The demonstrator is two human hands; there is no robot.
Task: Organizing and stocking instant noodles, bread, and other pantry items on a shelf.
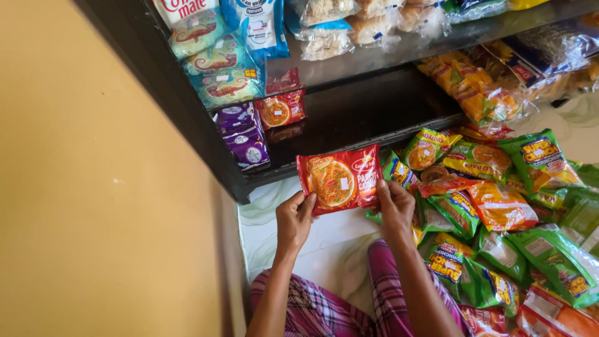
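Both hands gripped one red noodle packet (340,178) by its lower corners, holding it flat and face-up in front of the bottom shelf (368,109). On the packet's lower left corner, the left hand (293,218) had its thumb pressed on top and its fingers curled underneath. The right hand (395,207) pinched the lower right corner the same way, thumb over the front edge. Both forearms rose from the bottom of the view, roughly parallel, with the wrists nearly straight and the hands raised above a lap covered in purple plaid cloth (324,309). The packet hung above the pale floor (274,218), just short of the dark shelf edge. To the right, near the right hand, lay a heap of green and orange packets (499,212). On the shelf itself stood purple packets (243,134) and another red packet (279,111).
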